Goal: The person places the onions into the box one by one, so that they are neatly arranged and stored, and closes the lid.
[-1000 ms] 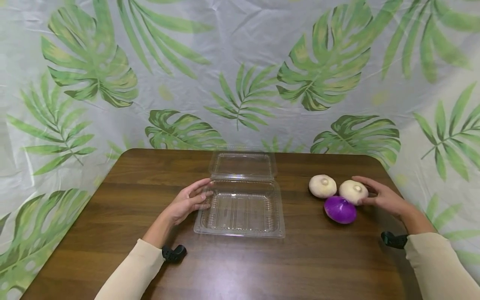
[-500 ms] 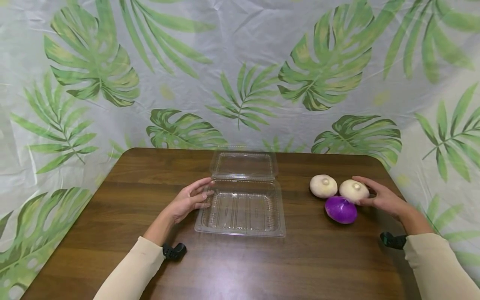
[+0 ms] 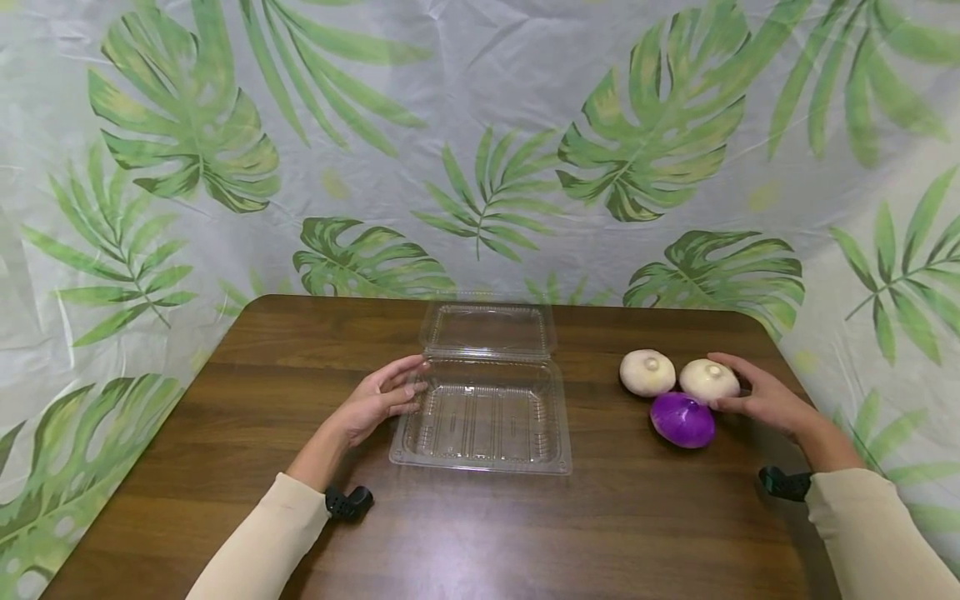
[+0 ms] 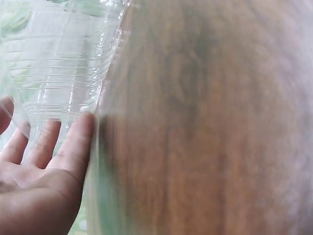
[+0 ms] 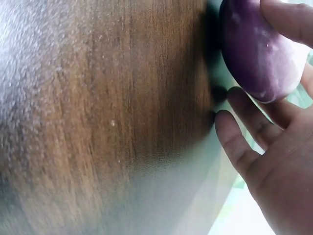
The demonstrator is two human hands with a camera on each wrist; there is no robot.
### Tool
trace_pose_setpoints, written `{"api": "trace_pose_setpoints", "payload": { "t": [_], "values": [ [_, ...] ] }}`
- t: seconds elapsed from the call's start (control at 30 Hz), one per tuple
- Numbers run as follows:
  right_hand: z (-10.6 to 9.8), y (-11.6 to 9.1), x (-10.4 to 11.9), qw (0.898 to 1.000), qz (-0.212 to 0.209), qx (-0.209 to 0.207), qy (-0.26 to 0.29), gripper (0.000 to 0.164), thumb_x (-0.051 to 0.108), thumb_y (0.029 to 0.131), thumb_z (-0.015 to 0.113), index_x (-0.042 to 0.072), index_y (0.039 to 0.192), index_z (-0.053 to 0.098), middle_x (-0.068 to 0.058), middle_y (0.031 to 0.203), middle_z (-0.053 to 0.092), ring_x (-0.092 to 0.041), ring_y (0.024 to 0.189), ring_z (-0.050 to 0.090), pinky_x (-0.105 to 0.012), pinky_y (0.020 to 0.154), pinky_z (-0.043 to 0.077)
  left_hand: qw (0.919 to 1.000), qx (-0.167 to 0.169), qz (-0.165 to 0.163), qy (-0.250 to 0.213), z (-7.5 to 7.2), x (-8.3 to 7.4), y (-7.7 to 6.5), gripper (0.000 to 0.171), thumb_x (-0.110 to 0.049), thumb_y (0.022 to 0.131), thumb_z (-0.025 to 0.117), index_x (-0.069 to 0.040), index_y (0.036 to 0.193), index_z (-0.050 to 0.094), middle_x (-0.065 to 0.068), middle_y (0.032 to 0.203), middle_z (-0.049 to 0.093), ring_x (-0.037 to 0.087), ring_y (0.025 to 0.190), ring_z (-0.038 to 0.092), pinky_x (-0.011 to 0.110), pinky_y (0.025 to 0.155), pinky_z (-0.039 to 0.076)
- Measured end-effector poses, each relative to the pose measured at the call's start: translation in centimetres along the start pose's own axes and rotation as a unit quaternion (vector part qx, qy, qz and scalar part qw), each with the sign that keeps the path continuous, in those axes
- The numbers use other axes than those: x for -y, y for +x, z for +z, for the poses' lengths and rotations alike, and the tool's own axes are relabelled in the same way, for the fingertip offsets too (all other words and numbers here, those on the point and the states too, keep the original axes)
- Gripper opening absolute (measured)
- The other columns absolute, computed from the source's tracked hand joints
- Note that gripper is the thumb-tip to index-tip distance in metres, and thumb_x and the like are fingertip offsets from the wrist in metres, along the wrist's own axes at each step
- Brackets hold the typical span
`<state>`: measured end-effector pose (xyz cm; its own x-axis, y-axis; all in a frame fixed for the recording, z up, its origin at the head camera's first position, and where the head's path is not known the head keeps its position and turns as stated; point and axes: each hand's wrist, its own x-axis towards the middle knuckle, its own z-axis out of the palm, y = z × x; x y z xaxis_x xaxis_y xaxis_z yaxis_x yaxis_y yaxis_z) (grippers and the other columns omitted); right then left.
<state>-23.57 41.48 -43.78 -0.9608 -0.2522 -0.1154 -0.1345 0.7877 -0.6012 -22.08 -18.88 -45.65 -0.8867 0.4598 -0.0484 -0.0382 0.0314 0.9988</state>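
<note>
Rightmost turnip (image 3: 709, 382) | within right hand (image 3: 767, 402), gripped thumb-to-fingers | left hand (image 3: 372, 402): fingers spread at clear container (image 3: 480, 425)

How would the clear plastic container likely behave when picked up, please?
The clear plastic container would probably feel light, as its walls look thin. Its open lid could swing, since it appears joined along just one edge.
</note>
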Motion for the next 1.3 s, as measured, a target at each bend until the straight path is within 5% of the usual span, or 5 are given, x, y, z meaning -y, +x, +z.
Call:
{"api": "trace_pose_setpoints", "payload": {
  "t": [0.17, 0.43, 0.8, 1.1, 1.3],
  "values": [
    [-0.1, -0.4, -0.1, 1.0, 0.006, -0.011, 0.005, 0.081, 0.024, 0.089, 0.072, -0.002, 0.152, 0.029, -0.036, 0.148, 0.037, -0.044, 0.125, 0.046, -0.028, 0.086, 0.045, 0.9999, -0.012, 0.002, 0.002, 0.3, 0.0, 0.1, 0.058, -0.004, 0.101, 0.047, -0.005, 0.156, 0.027, 0.022, 0.161, 0.03, 0.046, 0.144, 0.035, 0.043, 0.106, 0.052],
    [-1.1, -0.7, -0.1, 0.998, -0.017, -0.041, 0.047, 0.077, 0.016, 0.089, 0.073, -0.007, 0.149, 0.031, -0.033, 0.142, 0.043, 0.022, 0.096, 0.041, -0.007, 0.074, 0.044, 0.9994, -0.03, 0.001, 0.017, 0.4, 0.2, 0.1, 0.057, 0.0, 0.1, 0.048, -0.003, 0.154, 0.031, 0.024, 0.158, 0.034, 0.047, 0.141, 0.039, 0.034, 0.1, 0.056],
    [-2.8, -0.8, 0.0, 0.995, -0.029, -0.063, 0.067, 0.076, 0.011, 0.091, 0.07, -0.006, 0.151, 0.027, -0.025, 0.145, 0.033, 0.025, 0.098, 0.039, -0.004, 0.074, 0.045, 0.9893, -0.125, 0.058, 0.049, 0.9, -1.0, -0.1, 0.06, 0.009, 0.087, 0.059, 0.001, 0.145, 0.045, 0.024, 0.151, 0.044, 0.045, 0.128, 0.053, 0.02, 0.08, 0.059],
    [-3.2, -1.2, 0.0, 0.993, -0.028, -0.086, 0.073, 0.075, 0.011, 0.091, 0.07, -0.002, 0.152, 0.029, 0.023, 0.124, 0.04, 0.024, 0.096, 0.043, -0.004, 0.073, 0.045, 0.984, -0.086, 0.109, 0.113, 0.8, -0.3, -0.1, 0.039, 0.009, 0.089, 0.06, 0.007, 0.128, 0.06, 0.028, 0.136, 0.059, 0.03, 0.124, 0.06, 0.017, 0.085, 0.058],
    [-4.1, -1.6, 1.1, 0.992, -0.041, -0.093, 0.08, 0.077, 0.012, 0.093, 0.069, 0.008, 0.157, 0.027, 0.027, 0.127, 0.036, 0.025, 0.097, 0.045, -0.006, 0.071, 0.049, 0.9758, -0.059, 0.152, 0.146, 0.3, -0.3, -0.3, 0.037, 0.01, 0.087, 0.062, 0.015, 0.124, 0.058, 0.029, 0.145, 0.049, 0.028, 0.126, 0.058, 0.019, 0.097, 0.054]
  ]
}}
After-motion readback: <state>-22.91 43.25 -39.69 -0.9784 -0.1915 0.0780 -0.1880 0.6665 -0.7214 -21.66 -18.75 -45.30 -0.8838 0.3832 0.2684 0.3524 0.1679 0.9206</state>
